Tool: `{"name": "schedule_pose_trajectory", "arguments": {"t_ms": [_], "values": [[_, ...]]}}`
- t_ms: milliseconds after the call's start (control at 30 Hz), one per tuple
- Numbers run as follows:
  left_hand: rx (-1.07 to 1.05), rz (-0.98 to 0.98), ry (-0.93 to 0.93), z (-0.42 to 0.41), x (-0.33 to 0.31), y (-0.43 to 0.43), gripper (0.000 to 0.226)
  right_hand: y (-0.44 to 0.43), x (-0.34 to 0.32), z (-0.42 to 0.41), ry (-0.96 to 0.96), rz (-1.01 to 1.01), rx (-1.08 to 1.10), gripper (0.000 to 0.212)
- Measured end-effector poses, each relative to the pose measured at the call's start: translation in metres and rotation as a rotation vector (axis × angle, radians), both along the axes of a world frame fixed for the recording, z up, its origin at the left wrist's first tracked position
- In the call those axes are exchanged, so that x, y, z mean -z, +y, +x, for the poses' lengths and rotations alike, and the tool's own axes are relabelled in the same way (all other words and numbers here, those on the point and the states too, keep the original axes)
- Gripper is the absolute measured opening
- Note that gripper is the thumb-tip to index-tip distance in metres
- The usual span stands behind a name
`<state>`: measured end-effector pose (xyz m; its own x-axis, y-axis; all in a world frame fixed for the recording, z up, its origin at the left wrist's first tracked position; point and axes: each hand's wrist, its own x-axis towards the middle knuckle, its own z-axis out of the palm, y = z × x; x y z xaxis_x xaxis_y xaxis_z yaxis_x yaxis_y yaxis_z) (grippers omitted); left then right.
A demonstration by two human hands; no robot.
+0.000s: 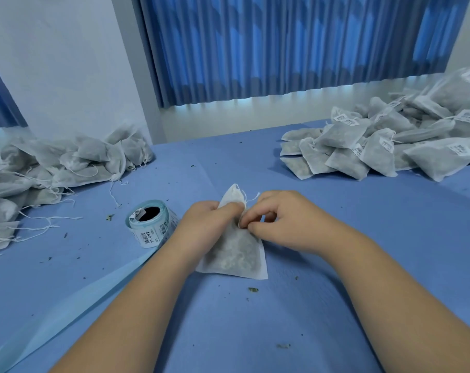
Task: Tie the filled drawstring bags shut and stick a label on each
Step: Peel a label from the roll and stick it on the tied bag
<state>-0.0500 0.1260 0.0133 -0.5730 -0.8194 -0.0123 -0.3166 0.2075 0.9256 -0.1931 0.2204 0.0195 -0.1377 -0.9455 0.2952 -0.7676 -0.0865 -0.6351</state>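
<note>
**A:** Where is the drawstring bag [232,255]?

**B:** It lies flat on the blue cloth [255,332], mid-table, just in front of the person. Its long axis runs away from them. The broad sealed bottom is nearest, and the narrowed mouth points toward the curtain [282,49], leaning slightly left.

**A:** What can't you see?

**B:** The neck. The left hand [209,224] covers the bag's upper left side, with its fingers curled onto the gathered cloth. The right hand [279,222] meets it there, thumb and forefinger pinched together and the other fingers curled. I cannot tell whether it pinches cord or cloth. Only two short ends of the drawstring [245,196] show above the knuckles, and any knot is hidden.

**A:** And around it?

**B:** A label roll [149,224] sits just beside the left wrist, its core hole facing upward. Its pale backing strip [67,305] trails to the near-left corner, where the frame cuts it off. A pile of loose-corded bags [67,160] lies at the far left and a pile of labelled bags [376,146] at the far right. Both are cropped at the edges and well apart from the hands.

**A:** Is there room to move?

**B:** Open cloth lies between the piles and beyond the bag's mouth, dotted with green crumbs [253,289].
</note>
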Motion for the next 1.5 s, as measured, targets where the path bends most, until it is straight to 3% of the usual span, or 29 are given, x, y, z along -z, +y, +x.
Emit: {"name": "schedule_pose_trajectory", "arguments": {"t_ms": [233,400,633,933,1133,1400,1500], "values": [[0.056,0.063,0.028,0.005,-0.001,0.001,0.058,0.003,-0.002,0.002,-0.089,0.009,-0.05,0.03],[0.134,0.08,0.009,0.007,-0.002,0.0,0.033,0.003,0.001,0.0,-0.074,0.056,-0.078,0.032],[0.235,0.169,0.085,0.007,0.0,-0.006,0.023,0.002,0.001,-0.002,-0.134,0.059,-0.059,0.032],[0.376,0.272,0.129,0.022,-0.004,-0.007,0.019,0.005,-0.003,0.002,-0.403,0.121,-0.024,0.028],[0.232,0.251,0.096,0.04,-0.007,0.0,0.007,0.006,-0.004,0.004,-0.639,0.008,-0.08,0.029],[-0.169,0.152,0.095,0.094,-0.009,0.011,0.032,-0.018,0.008,0.035,-0.507,0.074,-0.004,0.026],[-0.282,0.085,0.025,0.118,-0.007,0.011,0.019,-0.036,0.008,0.054,-0.452,0.01,0.021,0.026]]}}
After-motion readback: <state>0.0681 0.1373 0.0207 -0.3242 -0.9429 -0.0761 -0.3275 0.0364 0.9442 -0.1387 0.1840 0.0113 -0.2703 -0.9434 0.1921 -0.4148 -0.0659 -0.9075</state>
